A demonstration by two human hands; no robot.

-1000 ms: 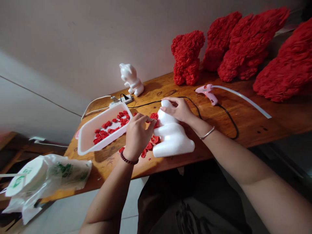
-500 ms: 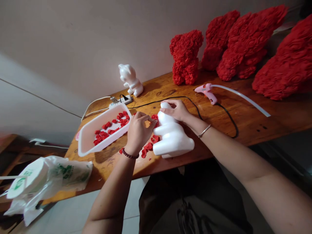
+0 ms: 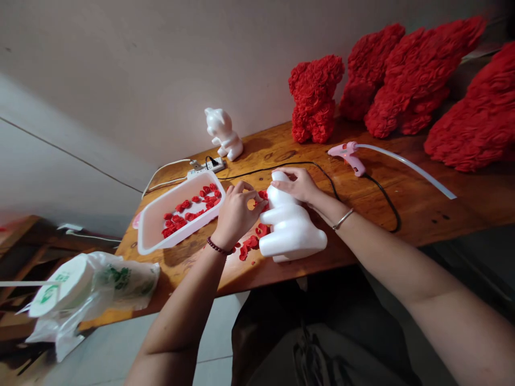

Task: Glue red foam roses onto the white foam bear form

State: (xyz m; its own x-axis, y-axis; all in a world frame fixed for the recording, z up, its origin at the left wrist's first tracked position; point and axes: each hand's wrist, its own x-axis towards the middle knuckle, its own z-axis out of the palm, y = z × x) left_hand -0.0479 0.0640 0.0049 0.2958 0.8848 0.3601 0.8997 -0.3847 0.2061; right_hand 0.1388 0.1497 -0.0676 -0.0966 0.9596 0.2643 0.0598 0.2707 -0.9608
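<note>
A white foam bear (image 3: 292, 230) lies on the wooden table (image 3: 426, 206), its head gripped by my right hand (image 3: 295, 185). My left hand (image 3: 237, 214) is curled beside the foam bear's flank, fingertips almost at its surface. A small red paper rose (image 3: 263, 194) peeks out just past those fingertips, and I cannot tell whether they pinch one. Loose red roses (image 3: 251, 242) are scattered below the hand. A white plastic tray (image 3: 181, 237) holding more roses (image 3: 189, 209) stands to the left of my left hand.
A pink glue gun (image 3: 348, 155) with a long glue stick (image 3: 406, 166) and black cord lies to the right. Red rose-covered bears (image 3: 316, 99) line the wall beyond a second foam bear (image 3: 223, 134) and a power strip (image 3: 205, 167). A plastic bag (image 3: 120, 281) hangs off the near-left edge.
My left hand has moved slightly closer to the foam bear. The whole scene has shifted a little right in the view as my head moved. The right hand still holds the bear.
</note>
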